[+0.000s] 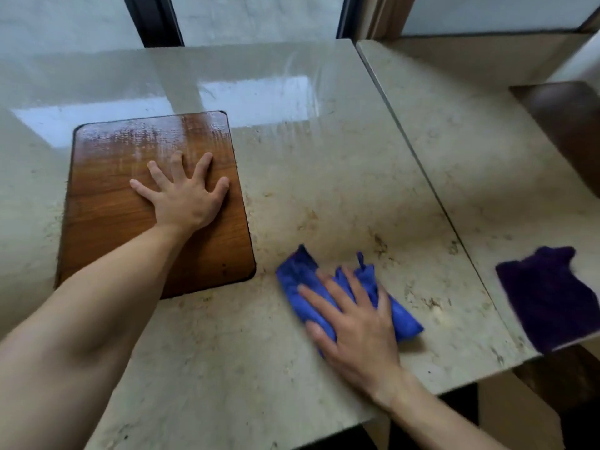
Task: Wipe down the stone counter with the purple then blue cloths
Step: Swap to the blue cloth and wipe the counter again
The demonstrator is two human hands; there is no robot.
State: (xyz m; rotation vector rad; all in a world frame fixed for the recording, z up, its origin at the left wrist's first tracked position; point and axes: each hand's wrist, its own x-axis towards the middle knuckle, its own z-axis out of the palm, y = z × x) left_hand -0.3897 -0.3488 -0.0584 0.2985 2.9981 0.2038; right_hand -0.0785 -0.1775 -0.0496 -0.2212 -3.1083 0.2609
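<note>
Pale stone makes up the counter, which has a thin seam running down it toward the right side, so it looks like two slabs side by side. Windows stand behind it, and their light shines on the far part of the stone. One brown wooden board sits set into the counter on the left. I count two cloths and two hands. One blue cloth lies bunched on the big slab, near the front edge. The right hand lies flat on top of it with fingers straight and spread, pressing it down onto the stone. One purple cloth lies by itself on the right slab, near the front edge, well apart from both hands. The left hand rests flat on the wooden board, fingers spread wide, holding nothing.
</note>
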